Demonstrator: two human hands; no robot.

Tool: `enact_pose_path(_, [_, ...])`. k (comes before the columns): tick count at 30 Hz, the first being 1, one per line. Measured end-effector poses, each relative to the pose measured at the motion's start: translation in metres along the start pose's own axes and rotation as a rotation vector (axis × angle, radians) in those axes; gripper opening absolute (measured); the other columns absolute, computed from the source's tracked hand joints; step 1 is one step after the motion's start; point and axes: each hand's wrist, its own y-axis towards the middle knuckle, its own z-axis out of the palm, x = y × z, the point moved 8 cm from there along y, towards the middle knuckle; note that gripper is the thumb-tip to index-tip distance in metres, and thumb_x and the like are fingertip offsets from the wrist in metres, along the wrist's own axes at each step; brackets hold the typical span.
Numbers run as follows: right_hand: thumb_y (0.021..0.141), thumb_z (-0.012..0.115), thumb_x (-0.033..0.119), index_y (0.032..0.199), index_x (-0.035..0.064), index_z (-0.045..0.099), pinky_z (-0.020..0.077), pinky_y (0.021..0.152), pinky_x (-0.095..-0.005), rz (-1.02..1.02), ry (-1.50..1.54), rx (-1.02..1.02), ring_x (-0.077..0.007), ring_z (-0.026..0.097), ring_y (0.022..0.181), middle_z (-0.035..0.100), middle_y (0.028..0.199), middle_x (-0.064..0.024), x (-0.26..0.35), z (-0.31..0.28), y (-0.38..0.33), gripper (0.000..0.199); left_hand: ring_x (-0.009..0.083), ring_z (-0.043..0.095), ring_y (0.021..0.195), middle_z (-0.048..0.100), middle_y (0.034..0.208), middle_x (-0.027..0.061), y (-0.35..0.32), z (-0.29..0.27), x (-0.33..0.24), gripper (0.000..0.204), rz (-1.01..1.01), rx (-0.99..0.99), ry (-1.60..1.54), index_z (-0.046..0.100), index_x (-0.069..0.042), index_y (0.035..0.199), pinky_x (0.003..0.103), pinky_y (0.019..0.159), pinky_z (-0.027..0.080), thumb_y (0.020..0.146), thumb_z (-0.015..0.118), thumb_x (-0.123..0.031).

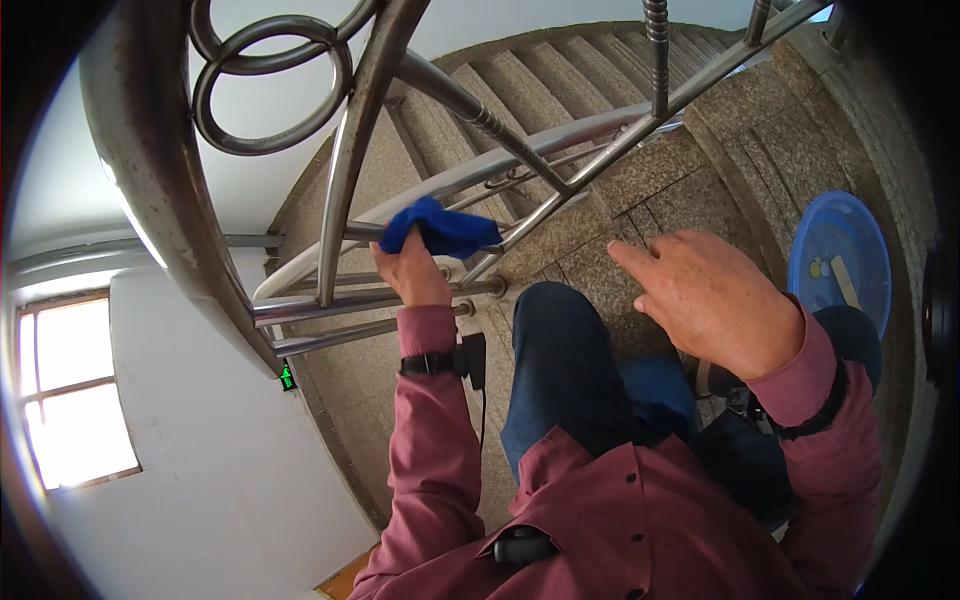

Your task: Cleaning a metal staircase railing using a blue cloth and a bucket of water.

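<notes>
From the head, one wide view looks down on nearby hands [715, 300], stairs [540, 80] beyond.

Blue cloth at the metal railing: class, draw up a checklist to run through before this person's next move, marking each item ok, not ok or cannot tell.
1. Blue cloth in the left hand: ok, gripped.
2. Cloth at the railing bar: ok, bunched against it.
3. Right hand steadying the railing: not ok; it is held in the air, away from the bars.
4. Basin nearby: ok, at the person's right, partly hidden by a knee.
5. Basin free of loose things: not ok; a pale strip and small yellowish pieces lie in it.
6. Cloth damp: cannot tell.
</notes>
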Motion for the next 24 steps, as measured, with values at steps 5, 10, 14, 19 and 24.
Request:
enact_pose_path(5, [0.094,0.078,0.016,0.143,0.0018,0.059,0.0536,0.094,-0.0485,0.044,-0.016,0.044,-0.0376,0.068,0.101,0.070,0.099,-0.0178,-0.001,-0.002,-0.001,0.054,0.0161,0.069,0.105,0.069,0.114,0.0046,0.009,-0.001,0.041,0.029,0.032,0.007,-0.101,0.061,-0.008,0.126,0.033,0.097,0.058,0.101,0.072,0.002])
enact_pose_path(10, [0.094,0.078,0.015,0.142,0.0017,0.059,0.0532,0.094,-0.0485,0.066,0.002,0.054,-0.0373,0.068,0.101,0.070,0.100,-0.0180,-0.006,0.001,-0.005,0.054,0.0147,0.068,0.103,0.069,0.115,0.0041,0.003,-0.001,0.073,0.039,0.012,0.050,-0.157,0.057,-0.010,0.135,0.033,0.094,0.058,0.101,0.073,0.001])
enact_pose_path(14, [0.094,0.079,0.015,0.143,0.0017,0.059,0.0532,0.094,-0.0484,0.094,0.015,0.077,-0.0369,0.068,0.101,0.070,0.100,-0.0178,-0.010,0.003,-0.007,0.054,0.0154,0.067,0.107,0.068,0.118,0.0031,-0.005,0.003,0.083,0.038,-0.075,-0.011,-0.146,0.061,-0.010,0.134,0.033,0.102,0.056,0.101,0.069,0.007])
enact_pose_path(19, [0.094,0.074,0.010,0.124,-0.0029,0.064,0.0561,0.084,-0.0462,0.023,-0.002,-0.060,-0.0344,0.070,0.091,0.069,0.088,-0.0171,-0.005,-0.004,-0.010,0.035,0.0170,0.068,0.106,0.069,0.116,0.0035,-0.008,-0.002,0.113,0.044,-0.085,-0.044,-0.152,0.059,-0.011,0.138,0.034,0.101,0.057,0.100,0.070,0.008])
enact_pose_path(24, [0.093,0.074,0.010,0.125,-0.0030,0.064,0.0557,0.084,-0.0456,0.030,0.007,-0.047,-0.0335,0.070,0.090,0.069,0.087,-0.0161,-0.006,-0.006,-0.011,0.035,0.0202,0.071,0.103,0.069,0.115,0.0063,-0.011,-0.001,0.130,0.050,-0.109,-0.032,-0.230,0.051,-0.012,0.145,0.041,0.095,0.061,0.102,0.070,0.005])
